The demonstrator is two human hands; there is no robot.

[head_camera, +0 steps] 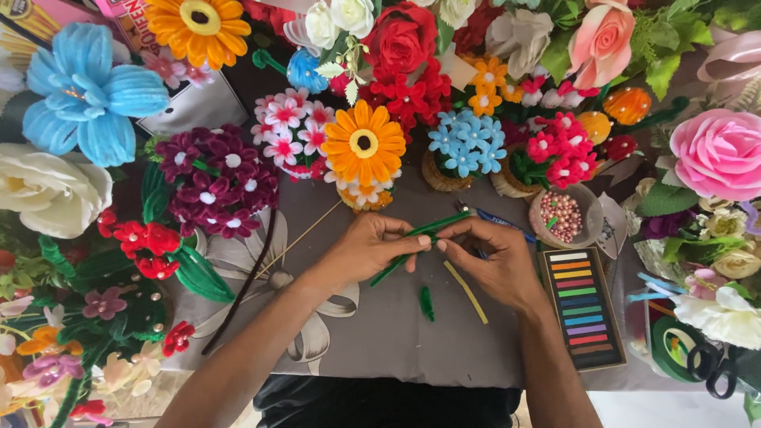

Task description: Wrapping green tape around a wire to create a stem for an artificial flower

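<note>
Both my hands meet over a grey cloth-covered table [380, 333]. My left hand [369, 247] and my right hand [491, 257] pinch a green pipe cleaner stem [432, 226] between their fingertips; it runs slanted from lower left to upper right. A short green pipe cleaner piece [426, 303] and a yellow strip [468, 292] lie on the cloth just below my hands. A thin wooden skewer [297, 239] lies to the left of my left hand.
Handmade pipe cleaner and fabric flowers ring the table, with an orange daisy [363, 143] just beyond my hands. A bowl of pink beads [564, 215], a box of coloured pastel sticks [583, 309] and black-handled scissors [709, 368] sit at right. A dark brown stem [246, 285] lies at left.
</note>
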